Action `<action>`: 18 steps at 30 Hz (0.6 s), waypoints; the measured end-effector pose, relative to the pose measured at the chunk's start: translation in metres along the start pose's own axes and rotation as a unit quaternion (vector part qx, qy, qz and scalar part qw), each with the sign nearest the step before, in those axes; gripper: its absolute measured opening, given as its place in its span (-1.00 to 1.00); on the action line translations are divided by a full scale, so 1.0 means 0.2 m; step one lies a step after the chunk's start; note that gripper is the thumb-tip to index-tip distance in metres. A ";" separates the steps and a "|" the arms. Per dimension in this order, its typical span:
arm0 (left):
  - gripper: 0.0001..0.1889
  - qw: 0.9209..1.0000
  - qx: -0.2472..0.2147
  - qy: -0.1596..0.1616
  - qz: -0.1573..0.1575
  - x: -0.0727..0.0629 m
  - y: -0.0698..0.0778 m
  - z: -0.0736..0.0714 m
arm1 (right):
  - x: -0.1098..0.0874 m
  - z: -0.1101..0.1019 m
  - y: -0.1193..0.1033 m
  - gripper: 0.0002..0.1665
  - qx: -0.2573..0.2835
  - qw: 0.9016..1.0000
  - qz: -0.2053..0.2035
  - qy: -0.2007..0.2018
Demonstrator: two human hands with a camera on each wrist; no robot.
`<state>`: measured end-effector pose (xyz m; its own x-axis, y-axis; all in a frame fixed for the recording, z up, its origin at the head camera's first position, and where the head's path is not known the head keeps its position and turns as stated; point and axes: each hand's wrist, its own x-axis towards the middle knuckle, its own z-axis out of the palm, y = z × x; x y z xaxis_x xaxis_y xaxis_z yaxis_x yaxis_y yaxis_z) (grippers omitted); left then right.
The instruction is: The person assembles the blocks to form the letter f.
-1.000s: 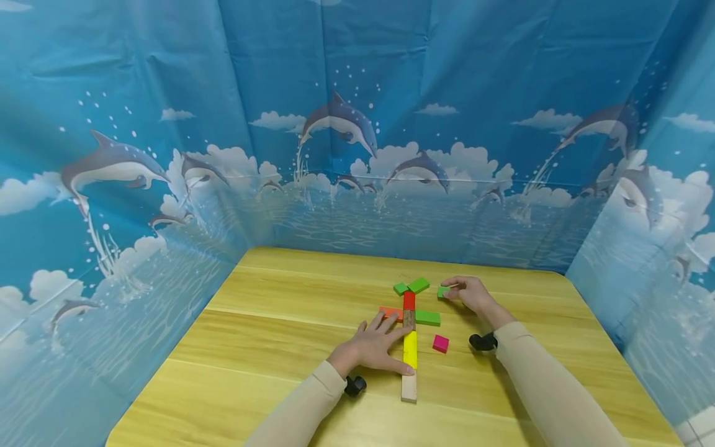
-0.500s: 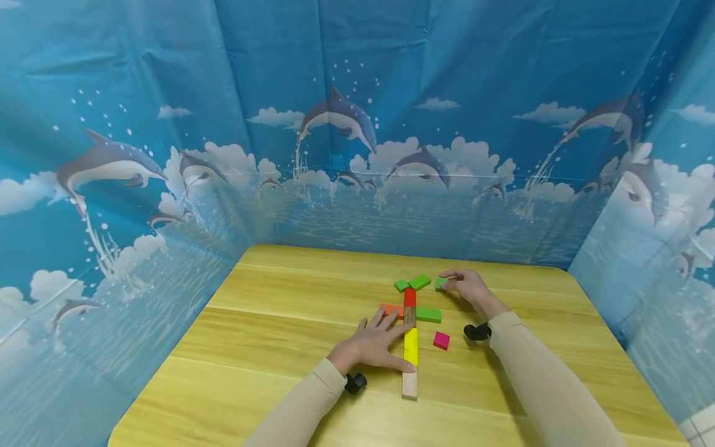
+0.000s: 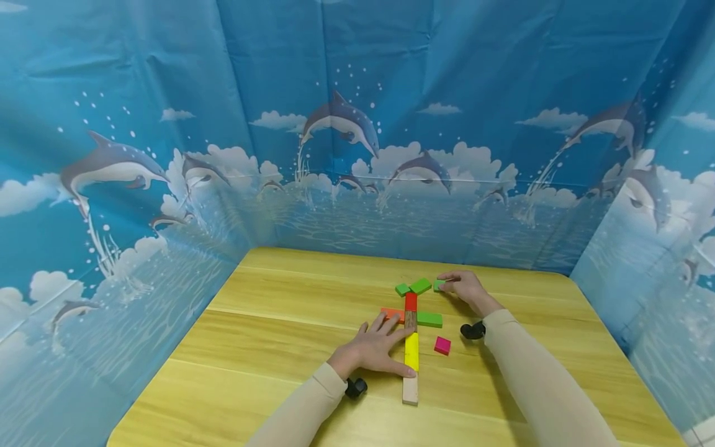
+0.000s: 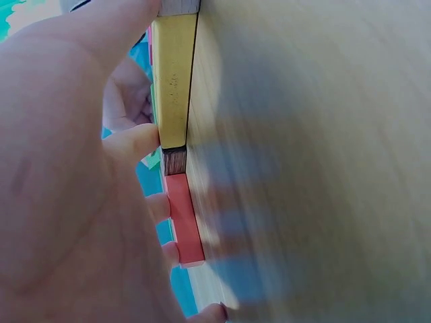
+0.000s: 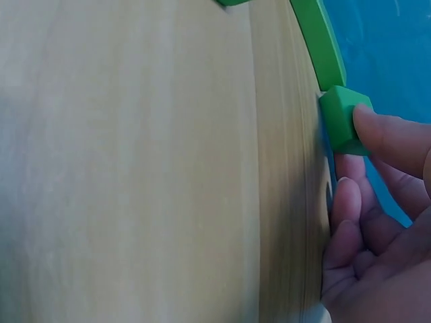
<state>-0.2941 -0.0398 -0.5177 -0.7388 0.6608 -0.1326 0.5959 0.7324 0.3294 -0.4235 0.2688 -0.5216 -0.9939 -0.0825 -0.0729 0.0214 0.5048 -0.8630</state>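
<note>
My right hand (image 3: pixel 468 289) pinches a small green block (image 5: pixel 345 121) between thumb and fingers. In the right wrist view, that block sits right at the end of a longer green block (image 5: pixel 321 44). My left hand (image 3: pixel 375 349) lies spread over a line of blocks, its thumb where the yellow block (image 3: pixel 411 354) meets the plain wood block (image 3: pixel 410 392). Its index finger reaches the dark brown block (image 3: pixel 410 318), and other fingertips rest along the orange block (image 4: pixel 185 219). A red block (image 3: pixel 411 302) tops the line; a green block (image 3: pixel 430 320) juts out to the right.
Another small green block (image 3: pixel 402 290) lies at the upper left of the red one. A loose pink block (image 3: pixel 442 346) sits right of the line. Everything rests on a yellow wood-grain table (image 3: pixel 268 323), with a dolphin-print curtain (image 3: pixel 357 223) behind.
My right hand has slid the small green block leftward, up to the end of the slanted green block. The left hand stays in place over the line.
</note>
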 end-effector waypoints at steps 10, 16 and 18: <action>0.01 1.000 0.002 0.001 -0.001 0.00 0.00 0.00 | 0.02 0.02 -0.01 -0.57 -0.015 1.000 0.000 0.020; 0.01 1.000 0.005 0.000 -0.001 0.01 0.00 0.01 | 0.04 0.03 -0.01 -0.56 -0.021 1.000 -0.003 0.018; 0.01 1.000 0.005 0.000 0.000 0.01 0.00 0.01 | 0.04 0.03 0.00 -0.56 -0.035 0.999 -0.007 0.022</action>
<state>-0.2962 -0.0384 -0.5197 -0.7389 0.6607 -0.1324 0.5991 0.7340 0.3199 -0.4307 0.2635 -0.5246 -0.9979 -0.0526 -0.0385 0.0022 0.5629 -0.8265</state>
